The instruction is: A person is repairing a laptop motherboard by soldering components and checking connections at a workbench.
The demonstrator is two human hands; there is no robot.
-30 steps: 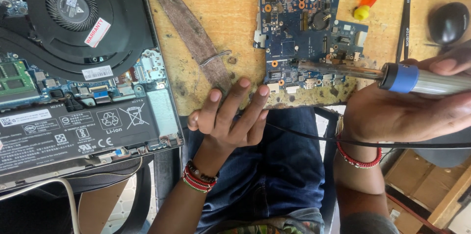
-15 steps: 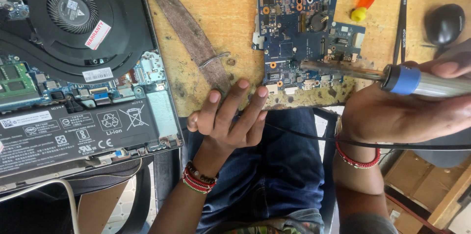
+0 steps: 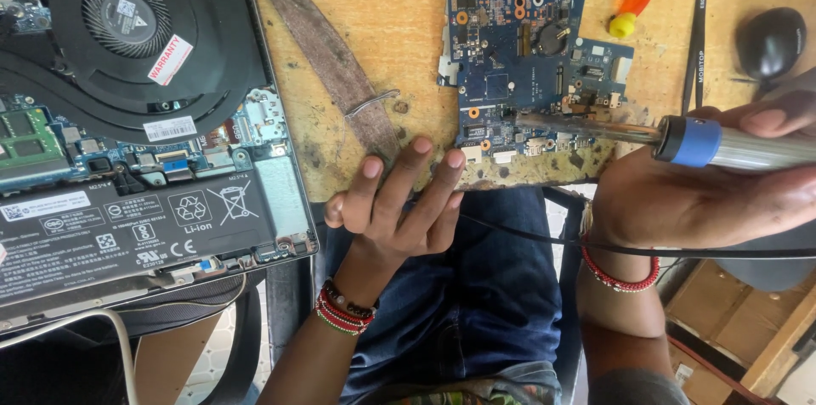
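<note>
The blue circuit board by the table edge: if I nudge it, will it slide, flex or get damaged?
The blue circuit board lies flat and unfastened on the wooden table, so it probably slides easily. It looks thin yet stiff, likely light. Its small exposed parts seem fragile, and the soldering iron in the right hand rests on it.

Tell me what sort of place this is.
Most likely an electronics repair bench. An opened laptop lies with its fan and battery bared, a loose blue circuit board sits on the worn wooden worktop, and the right hand holds a soldering iron to it.
</note>
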